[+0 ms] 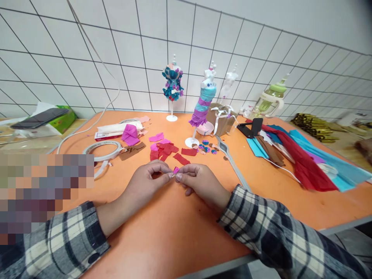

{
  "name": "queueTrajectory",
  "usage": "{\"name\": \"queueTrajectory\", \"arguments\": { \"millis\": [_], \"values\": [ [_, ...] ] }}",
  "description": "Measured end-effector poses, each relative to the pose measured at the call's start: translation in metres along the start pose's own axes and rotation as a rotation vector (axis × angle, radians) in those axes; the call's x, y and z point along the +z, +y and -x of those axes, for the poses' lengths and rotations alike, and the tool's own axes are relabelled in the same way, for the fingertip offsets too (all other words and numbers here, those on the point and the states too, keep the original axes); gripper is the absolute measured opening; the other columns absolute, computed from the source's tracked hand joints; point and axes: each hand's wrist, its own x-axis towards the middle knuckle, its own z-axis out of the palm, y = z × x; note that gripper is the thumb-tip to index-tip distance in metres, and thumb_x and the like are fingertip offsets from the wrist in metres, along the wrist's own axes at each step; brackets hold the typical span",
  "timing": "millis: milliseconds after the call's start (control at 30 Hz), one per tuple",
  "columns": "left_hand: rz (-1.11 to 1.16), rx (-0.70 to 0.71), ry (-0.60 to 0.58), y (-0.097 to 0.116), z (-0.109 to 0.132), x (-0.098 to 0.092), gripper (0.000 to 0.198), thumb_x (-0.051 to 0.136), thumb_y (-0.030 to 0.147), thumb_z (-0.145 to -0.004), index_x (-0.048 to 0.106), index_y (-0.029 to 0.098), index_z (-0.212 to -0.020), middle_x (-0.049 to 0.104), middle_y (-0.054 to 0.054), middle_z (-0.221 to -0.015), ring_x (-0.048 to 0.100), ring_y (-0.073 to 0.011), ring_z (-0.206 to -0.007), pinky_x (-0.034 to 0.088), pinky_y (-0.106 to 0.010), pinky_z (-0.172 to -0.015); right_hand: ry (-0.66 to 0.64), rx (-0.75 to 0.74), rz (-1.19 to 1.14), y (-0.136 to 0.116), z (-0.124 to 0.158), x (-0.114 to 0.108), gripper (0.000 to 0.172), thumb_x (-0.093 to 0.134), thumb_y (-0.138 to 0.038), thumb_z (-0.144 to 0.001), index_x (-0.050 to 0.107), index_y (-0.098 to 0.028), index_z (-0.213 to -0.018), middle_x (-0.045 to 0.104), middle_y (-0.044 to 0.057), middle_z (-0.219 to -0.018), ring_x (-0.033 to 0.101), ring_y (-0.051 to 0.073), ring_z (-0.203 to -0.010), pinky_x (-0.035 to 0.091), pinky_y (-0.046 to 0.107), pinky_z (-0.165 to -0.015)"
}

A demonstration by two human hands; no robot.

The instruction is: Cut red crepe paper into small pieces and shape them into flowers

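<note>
My left hand (pixel 148 180) and my right hand (pixel 199 182) rest on the orange table (pixel 162 232), fingertips meeting. Together they pinch a tiny pink paper piece (pixel 176 170) between thumbs and forefingers. Just beyond lie red paper scraps (pixel 165 150) and pink paper scraps (pixel 157 137). Small paper flowers (pixel 207 148) lie at the foot of a mannequin stand wrapped in blue and purple paper (pixel 203 102). A second mannequin stand with teal and pink flowers (pixel 173 83) stands behind.
A tape roll (pixel 101 150) and a folded magenta paper (pixel 130 134) lie to the left. Sheets of red and blue crepe paper (pixel 308 162) cover the right side, beside a phone stand (pixel 251 127) and a green bottle (pixel 269 100). A tissue box with a phone on it (pixel 49 119) sits far left.
</note>
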Motion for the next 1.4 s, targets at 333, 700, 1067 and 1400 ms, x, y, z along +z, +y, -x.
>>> {"name": "queueTrajectory", "arguments": {
  "millis": [333,700,1067,1400],
  "values": [
    [0.18,-0.118,0.034,0.001,0.002,0.002,0.022,0.068,0.041,-0.079,0.069,0.021,-0.071,0.071,-0.002,-0.077,0.063,-0.0203,-0.077,0.051,-0.032,-0.073,0.023,0.002,-0.143,-0.001,0.004,0.008,0.036,0.08,-0.047,-0.068,0.066,-0.019,-0.085,0.061,-0.002,-0.068,0.053,0.008,-0.055,0.036,0.019,-0.045],
    [0.078,-0.004,0.051,0.006,0.004,0.003,0.022,0.066,0.038,-0.08,0.069,0.021,-0.068,0.067,-0.002,-0.078,0.063,-0.0194,-0.077,0.05,-0.032,-0.074,0.097,-0.013,-0.129,0.004,0.001,0.014,0.037,0.082,-0.045,-0.065,0.063,-0.018,-0.081,0.065,-0.002,-0.073,0.052,0.007,-0.053,0.044,0.021,-0.047],
    [-0.067,0.211,0.117,0.004,0.005,-0.001,0.017,0.067,0.032,-0.084,0.075,0.023,-0.073,0.068,-0.002,-0.085,0.065,-0.0175,-0.078,0.051,-0.029,-0.075,0.07,-0.01,-0.179,-0.001,0.006,0.015,0.035,0.078,-0.047,-0.07,0.06,-0.017,-0.077,0.059,-0.004,-0.062,0.053,0.006,-0.049,0.039,0.02,-0.047],
    [0.06,0.141,0.1,-0.002,0.003,-0.005,0.022,0.068,0.04,-0.087,0.073,0.022,-0.077,0.068,-0.003,-0.089,0.065,-0.0195,-0.085,0.052,-0.03,-0.082,0.009,-0.028,-0.245,0.001,0.005,0.011,0.046,0.09,-0.045,-0.056,0.067,-0.017,-0.085,0.067,-0.002,-0.074,0.06,0.008,-0.061,0.05,0.021,-0.055]
  ]
}}
